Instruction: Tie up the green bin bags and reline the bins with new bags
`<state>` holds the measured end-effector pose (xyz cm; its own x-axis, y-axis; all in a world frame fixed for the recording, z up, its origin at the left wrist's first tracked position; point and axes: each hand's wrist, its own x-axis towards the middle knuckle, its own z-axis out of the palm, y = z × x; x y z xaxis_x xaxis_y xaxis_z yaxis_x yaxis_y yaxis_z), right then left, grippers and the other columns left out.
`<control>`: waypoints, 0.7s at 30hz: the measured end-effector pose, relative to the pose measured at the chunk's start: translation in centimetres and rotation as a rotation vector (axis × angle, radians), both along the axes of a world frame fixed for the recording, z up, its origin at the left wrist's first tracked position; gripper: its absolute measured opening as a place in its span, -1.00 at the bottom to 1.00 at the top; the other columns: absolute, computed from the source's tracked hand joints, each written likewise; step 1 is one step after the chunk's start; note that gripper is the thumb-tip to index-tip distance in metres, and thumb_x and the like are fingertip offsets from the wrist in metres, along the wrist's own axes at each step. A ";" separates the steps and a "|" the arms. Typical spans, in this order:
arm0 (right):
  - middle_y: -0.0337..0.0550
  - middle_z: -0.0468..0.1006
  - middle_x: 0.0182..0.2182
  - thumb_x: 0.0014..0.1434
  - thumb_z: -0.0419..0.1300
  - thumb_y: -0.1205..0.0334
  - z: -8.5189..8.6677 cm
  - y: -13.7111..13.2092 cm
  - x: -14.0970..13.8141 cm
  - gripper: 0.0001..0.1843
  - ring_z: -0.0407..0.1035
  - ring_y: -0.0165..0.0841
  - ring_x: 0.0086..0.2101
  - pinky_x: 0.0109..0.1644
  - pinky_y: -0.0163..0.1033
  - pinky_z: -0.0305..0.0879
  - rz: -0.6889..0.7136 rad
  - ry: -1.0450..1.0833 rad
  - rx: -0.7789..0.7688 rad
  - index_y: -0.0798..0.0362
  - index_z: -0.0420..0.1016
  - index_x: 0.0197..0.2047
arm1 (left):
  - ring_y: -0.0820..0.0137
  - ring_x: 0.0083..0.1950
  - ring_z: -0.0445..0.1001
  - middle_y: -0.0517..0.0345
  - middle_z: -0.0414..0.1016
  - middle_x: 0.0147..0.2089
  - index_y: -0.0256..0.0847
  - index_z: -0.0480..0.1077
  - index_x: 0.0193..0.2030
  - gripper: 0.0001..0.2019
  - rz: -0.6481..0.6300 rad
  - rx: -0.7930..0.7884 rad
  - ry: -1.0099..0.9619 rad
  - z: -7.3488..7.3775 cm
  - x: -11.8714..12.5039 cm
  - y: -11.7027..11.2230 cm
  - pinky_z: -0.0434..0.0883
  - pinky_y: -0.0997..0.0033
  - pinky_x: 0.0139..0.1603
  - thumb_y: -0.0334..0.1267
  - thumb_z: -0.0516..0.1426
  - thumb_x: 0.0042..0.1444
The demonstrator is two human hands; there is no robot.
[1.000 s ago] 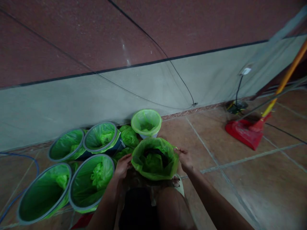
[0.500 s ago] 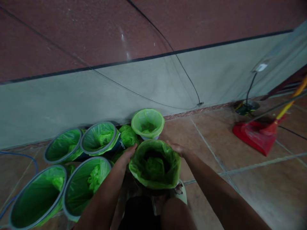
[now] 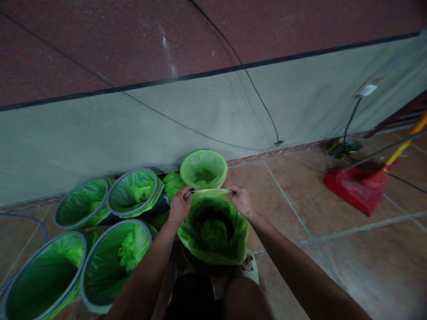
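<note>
A small bin lined with a green plastic bag [image 3: 213, 231] stands on the floor right in front of my knees. My left hand [image 3: 180, 205] pinches the far left part of the bag's rim. My right hand [image 3: 240, 201] pinches the far right part of the same rim. Between the two hands the bag's edge is stretched into a taut line across the far side of the bin. The bin's own body is mostly hidden under the bag.
Several other bins with green liners stand to the left, among them a near one [image 3: 115, 262] and a pale one [image 3: 203, 169] by the wall. A red dustpan [image 3: 356, 186] with a yellow handle lies on the tiled floor at right. Cables run along the wall.
Both hands slid from the sides of the bag's rim to its far edge and closed on it, pulling it taut. The view shifted slightly.
</note>
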<state>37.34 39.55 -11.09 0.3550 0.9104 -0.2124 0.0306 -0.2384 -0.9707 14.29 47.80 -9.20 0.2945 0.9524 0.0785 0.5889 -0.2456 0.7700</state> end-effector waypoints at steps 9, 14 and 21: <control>0.08 0.55 -0.05 -0.06 0.30 -0.02 -1.1 -8.7 1.7 -0.29 0.47 -0.12 -0.09 0.00 -0.03 0.39 -0.048 -0.293 -0.048 0.13 0.37 0.13 | 0.25 -0.08 0.52 -0.08 0.52 0.01 -0.30 0.27 0.22 -0.45 0.125 0.000 0.245 -0.4 -4.8 -6.3 0.44 0.30 -0.04 -0.09 0.16 0.13; -0.07 0.62 -0.30 -0.11 0.25 0.10 -3.5 -12.7 0.7 -0.56 0.49 -0.21 -0.30 -0.22 -0.17 0.41 -0.077 -0.190 -0.090 0.12 0.50 -0.13 | 0.33 -0.19 0.56 0.05 0.60 -0.20 -0.24 0.45 -0.02 -0.71 0.097 -0.288 0.389 -0.3 -6.5 -8.7 0.39 0.47 -0.19 -0.25 0.15 0.12; -0.18 0.52 -0.58 -0.11 0.14 0.15 0.2 -13.4 -0.1 -0.75 0.36 -0.37 -0.56 -0.51 -0.33 0.25 -0.227 -0.106 -0.155 0.11 0.50 -0.38 | 0.39 -0.40 0.50 0.16 0.55 -0.44 -0.26 0.52 -0.34 -0.84 0.163 -0.308 0.239 2.2 -8.2 -9.0 0.34 0.51 -0.39 -0.40 0.09 0.03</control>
<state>37.25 26.12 -10.86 0.5733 0.7651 -0.2933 0.0592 -0.3957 -0.9165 6.14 38.78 -7.04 0.1137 0.9564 -0.2691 0.7719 0.0855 0.6300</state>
